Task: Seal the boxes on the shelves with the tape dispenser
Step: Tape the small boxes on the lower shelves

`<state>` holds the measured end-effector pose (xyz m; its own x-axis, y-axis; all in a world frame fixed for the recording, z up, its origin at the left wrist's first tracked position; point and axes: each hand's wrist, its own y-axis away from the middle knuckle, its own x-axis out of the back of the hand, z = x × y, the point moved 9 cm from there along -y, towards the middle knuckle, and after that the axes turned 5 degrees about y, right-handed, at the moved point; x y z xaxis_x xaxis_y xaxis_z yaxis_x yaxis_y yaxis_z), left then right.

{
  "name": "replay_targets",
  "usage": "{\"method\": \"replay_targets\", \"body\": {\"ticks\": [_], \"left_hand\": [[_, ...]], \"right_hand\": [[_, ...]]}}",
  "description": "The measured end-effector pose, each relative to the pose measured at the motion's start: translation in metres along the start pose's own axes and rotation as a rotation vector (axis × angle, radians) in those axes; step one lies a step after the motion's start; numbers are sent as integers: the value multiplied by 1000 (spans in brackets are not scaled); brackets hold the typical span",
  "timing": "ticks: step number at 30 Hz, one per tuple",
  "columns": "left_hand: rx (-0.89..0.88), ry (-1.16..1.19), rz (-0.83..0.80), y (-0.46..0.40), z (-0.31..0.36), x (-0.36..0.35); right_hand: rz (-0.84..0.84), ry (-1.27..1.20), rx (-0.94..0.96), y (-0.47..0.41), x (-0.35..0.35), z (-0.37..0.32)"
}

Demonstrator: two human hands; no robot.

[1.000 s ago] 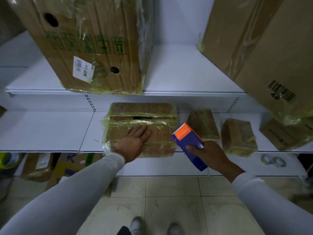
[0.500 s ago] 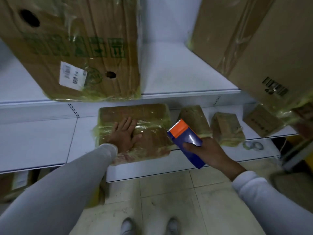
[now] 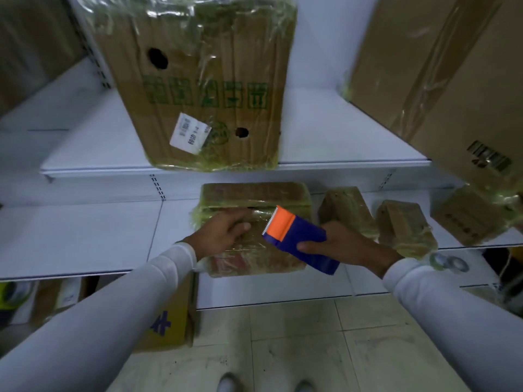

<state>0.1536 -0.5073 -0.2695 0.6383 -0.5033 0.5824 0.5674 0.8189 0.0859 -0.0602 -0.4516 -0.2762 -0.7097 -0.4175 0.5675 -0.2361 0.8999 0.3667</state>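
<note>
Tape dispenser (image 3: pixel 297 239), blue with an orange toothed end, sits gripped in the right hand (image 3: pixel 348 244) over the flat box (image 3: pixel 254 222) on the lower shelf (image 3: pixel 85 236). The left hand (image 3: pixel 223 233) presses fingers-curled on the box's slick film. Likely light and rigid, the dispenser is best held by its blue body, clear of the teeth.

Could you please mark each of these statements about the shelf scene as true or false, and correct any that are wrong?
1. The right hand holds the blue and orange tape dispenser. True.
2. The left hand rests on the wrapped box on the lower shelf. True.
3. The tall box with the white label stands on the floor. False: it stands on the upper shelf.
4. The dispenser lies on the shelf, untouched. False: it is gripped above the wrapped box.
</note>
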Motion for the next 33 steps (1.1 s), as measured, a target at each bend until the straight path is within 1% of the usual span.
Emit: {"method": "replay_targets", "body": {"ticks": [3,6,9,11,14,17,21,26,28,31,33], "left_hand": [[49,223,-29,17,3,-1],[39,358,-52,32,5,0],[73,463,-44,47,-2,5],[101,480,-11,55,-12,11],[131,431,52,62,-25,21],[137,376,101,64,-31,26],[132,366,141,64,-40,31],[134,397,186,60,-47,47],[167,426,225,58,-55,58],[235,501,365,67,-78,89],[271,529,432,74,-92,105]], "right_hand": [[-75,86,44,-13,-17,-19],[-169,97,116,-21,-37,-39],[-213,89,153,-28,-52,-55],[-232,102,169,-33,-60,-62],[-246,114,192,-39,-67,-70],[-255,134,196,-42,-72,-77],[-258,178,195,-46,-76,-81],[-253,98,156,-56,-72,-84],[-262,99,157,-60,-61,-83],[-274,107,114,-61,-27,-68],[-246,123,83,-67,0,-59]]}}
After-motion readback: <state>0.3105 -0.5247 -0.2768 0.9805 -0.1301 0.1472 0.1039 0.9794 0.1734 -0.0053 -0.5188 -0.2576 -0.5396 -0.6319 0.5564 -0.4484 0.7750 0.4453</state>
